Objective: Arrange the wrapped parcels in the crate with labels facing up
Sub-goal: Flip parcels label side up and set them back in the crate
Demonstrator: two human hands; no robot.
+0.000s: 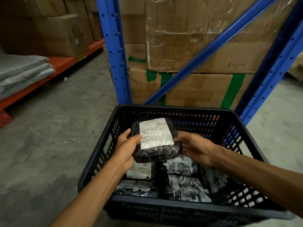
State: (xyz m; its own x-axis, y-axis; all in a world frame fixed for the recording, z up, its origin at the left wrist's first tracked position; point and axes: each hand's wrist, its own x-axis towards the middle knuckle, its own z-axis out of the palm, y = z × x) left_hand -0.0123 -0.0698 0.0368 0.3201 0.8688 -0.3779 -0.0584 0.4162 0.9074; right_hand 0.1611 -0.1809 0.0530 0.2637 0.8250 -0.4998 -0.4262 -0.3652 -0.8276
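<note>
A black slatted plastic crate (178, 204) stands on the floor in front of me. Above its middle I hold a black wrapped parcel (157, 152) with its white label (155, 132) facing up. My left hand (127, 148) grips the parcel's left edge, thumb on the label. My right hand (195, 147) holds its right edge. Below it, several more wrapped parcels (186, 188) lie on the crate floor, one with a white label (139, 171) up, others showing crumpled shiny wrap.
A blue steel rack (114, 51) with a diagonal brace stands just behind the crate, filled with taped cardboard boxes (193, 89). At the left, an orange low shelf (54, 69) carries grey folded bags (23, 71) and more boxes. Concrete floor lies left and right.
</note>
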